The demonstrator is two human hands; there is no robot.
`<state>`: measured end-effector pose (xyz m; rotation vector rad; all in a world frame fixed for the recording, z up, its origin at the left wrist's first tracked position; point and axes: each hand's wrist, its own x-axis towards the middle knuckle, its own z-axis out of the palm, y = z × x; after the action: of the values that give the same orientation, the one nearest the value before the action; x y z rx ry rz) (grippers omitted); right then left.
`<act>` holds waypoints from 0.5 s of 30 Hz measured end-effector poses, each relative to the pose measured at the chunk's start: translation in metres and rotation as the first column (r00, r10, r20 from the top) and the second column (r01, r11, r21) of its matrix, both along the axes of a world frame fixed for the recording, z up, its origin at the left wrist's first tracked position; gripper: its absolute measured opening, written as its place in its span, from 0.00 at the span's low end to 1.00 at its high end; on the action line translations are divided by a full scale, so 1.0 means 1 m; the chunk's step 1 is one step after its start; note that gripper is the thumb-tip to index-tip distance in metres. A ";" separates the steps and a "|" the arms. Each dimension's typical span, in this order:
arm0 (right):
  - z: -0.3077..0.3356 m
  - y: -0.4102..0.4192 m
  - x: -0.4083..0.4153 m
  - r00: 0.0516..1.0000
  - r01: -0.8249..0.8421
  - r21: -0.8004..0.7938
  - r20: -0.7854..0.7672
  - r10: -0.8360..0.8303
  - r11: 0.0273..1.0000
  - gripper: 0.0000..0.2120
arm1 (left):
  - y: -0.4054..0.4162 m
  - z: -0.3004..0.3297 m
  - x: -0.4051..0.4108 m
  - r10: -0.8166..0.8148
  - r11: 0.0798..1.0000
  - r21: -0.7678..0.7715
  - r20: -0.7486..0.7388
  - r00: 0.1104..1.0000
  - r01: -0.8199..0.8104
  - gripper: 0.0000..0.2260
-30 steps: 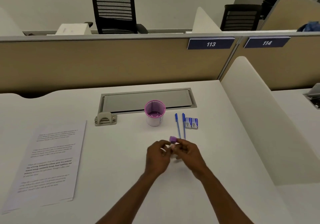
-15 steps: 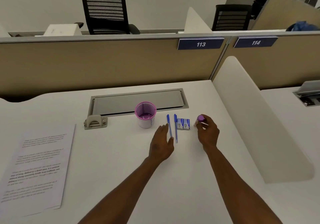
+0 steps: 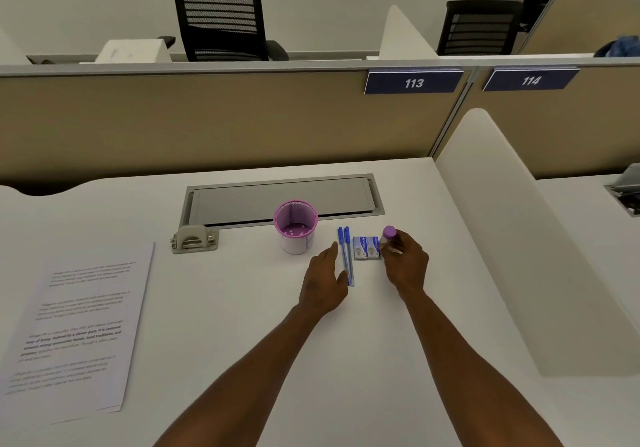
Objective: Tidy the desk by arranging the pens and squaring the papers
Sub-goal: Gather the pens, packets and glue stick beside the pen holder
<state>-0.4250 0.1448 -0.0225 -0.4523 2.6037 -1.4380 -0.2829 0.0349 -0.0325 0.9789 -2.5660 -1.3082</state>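
Two pens (image 3: 346, 256) lie parallel on desk (image 3: 242, 308) | left grip (image 3: 323, 282) flat, touching them | right grip (image 3: 403, 261) pinches purple-capped tube (image 3: 388, 235) beside erasers (image 3: 366, 247) | papers (image 3: 76, 329) far left | next: I'd set it down.

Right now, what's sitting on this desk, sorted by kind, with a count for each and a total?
Pens: 2, blue, side by side
Erasers: 2, in wrappers
Pen cup: 1, pink
Hole punch: 1, grey
Paper stack: 1
Small purple-capped tube: 1, held in the right hand
Total: 8
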 end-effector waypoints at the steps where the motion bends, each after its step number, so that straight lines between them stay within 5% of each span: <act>1: -0.001 -0.001 0.001 1.000 0.009 0.002 0.005 -0.009 1.000 0.18 | -0.001 -0.001 -0.002 0.006 1.000 0.012 -0.004 1.000 -0.006 0.32; 15: -0.004 -0.010 0.002 0.999 -0.026 0.082 0.030 0.023 0.996 0.16 | -0.008 -0.013 -0.013 -0.032 0.999 0.005 -0.002 0.999 0.032 0.35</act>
<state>-0.4234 0.1353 -0.0260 -0.4481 2.6136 -1.3144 -0.2955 0.0272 -0.0456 0.9409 -2.5887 -1.3240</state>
